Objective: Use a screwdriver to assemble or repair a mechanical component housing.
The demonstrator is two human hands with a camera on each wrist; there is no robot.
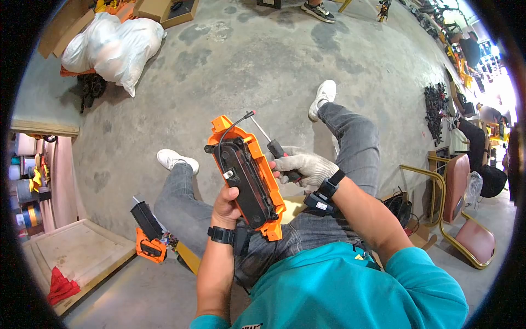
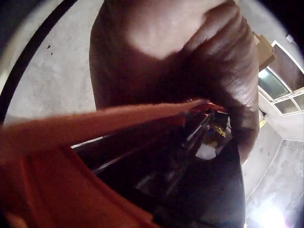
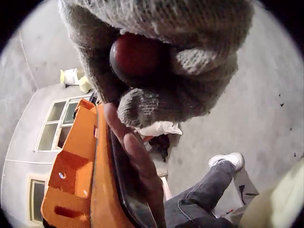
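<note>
The left hand (image 1: pixel 226 207) grips an orange and black housing (image 1: pixel 246 178) from below. It holds the housing upright over the lap, with the thumb on the black face and the fingers (image 3: pixel 135 156) curled round the far edge. The gloved right hand (image 1: pixel 309 167) is closed round the handle of a screwdriver (image 1: pixel 275 148), just beside the housing's right edge. The shaft slants up and left behind the housing. Its tip seems clear of the housing, near the end of a black cable (image 1: pixel 233 127), though the view is too small to be sure.

A second orange unit (image 1: pixel 148 233) stands by the left knee. White bags (image 1: pixel 112 46) lie on the concrete floor beyond, and a red cloth (image 1: pixel 60 285) rests on a wooden board (image 1: pixel 82 249).
</note>
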